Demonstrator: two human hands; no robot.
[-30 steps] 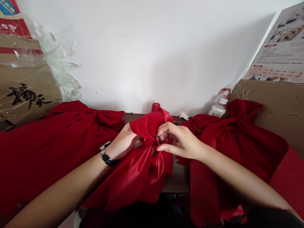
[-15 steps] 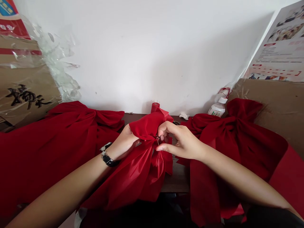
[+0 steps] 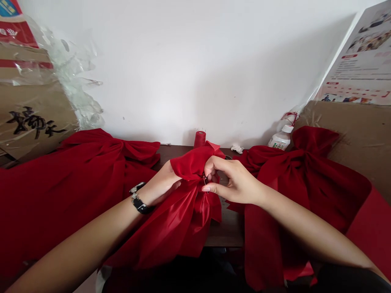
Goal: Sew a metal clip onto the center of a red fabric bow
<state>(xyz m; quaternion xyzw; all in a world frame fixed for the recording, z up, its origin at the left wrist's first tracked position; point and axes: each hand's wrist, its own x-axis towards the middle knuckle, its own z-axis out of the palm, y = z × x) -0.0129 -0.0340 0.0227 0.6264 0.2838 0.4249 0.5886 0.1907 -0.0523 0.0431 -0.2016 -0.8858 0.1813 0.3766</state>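
My hands meet at the gathered middle of a large red satin ribbon bow [image 3: 183, 215] on the table. My left hand [image 3: 161, 183] is closed around the fabric, with a black wristband [image 3: 139, 204] on its wrist. My right hand [image 3: 235, 181] pinches a small metal pin [image 3: 204, 180] at the gathered knot between thumb and forefinger. The pin's point is partly hidden in the folds. The bow's long tails hang over the table's front edge.
Two more red bows [image 3: 91, 171] [image 3: 305, 175] lie left and right. Behind stand a red thread spool [image 3: 199, 139], a white bottle [image 3: 281, 139] and a tissue [image 3: 236, 148]. Plastic-wrapped cardboard [image 3: 33, 106], more cardboard [image 3: 345, 134] and a poster [image 3: 354, 61] lean against the wall.
The bow's upper loop has dropped and shifted right, leaving the red spool fully visible. My hands have moved slightly right with the bow.
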